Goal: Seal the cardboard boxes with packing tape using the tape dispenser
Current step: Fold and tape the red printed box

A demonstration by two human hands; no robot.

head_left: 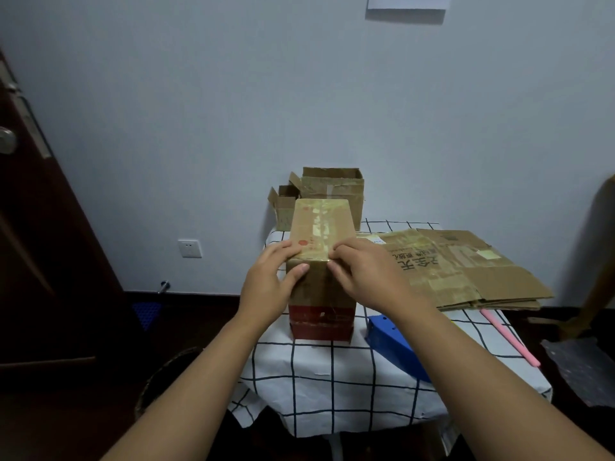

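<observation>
A tall cardboard box [321, 224] with a red base stands upright in the middle of the table, a strip of clear tape running down its closed top. My left hand [271, 277] grips the box's near top left corner, fingers on top and thumb on the front face. My right hand [362, 271] presses its fingers and thumb on the tape at the top's near edge. The blue tape dispenser [392, 344] lies on the table right of the box, partly hidden under my right forearm.
The table wears a white cloth with a black grid [332, 377]. Two open cardboard boxes [332, 188] stand behind, against the wall. Flattened cardboard [466, 267] covers the right side. A pink stick [511, 341] lies near the right edge. A dark door [40, 227] stands at left.
</observation>
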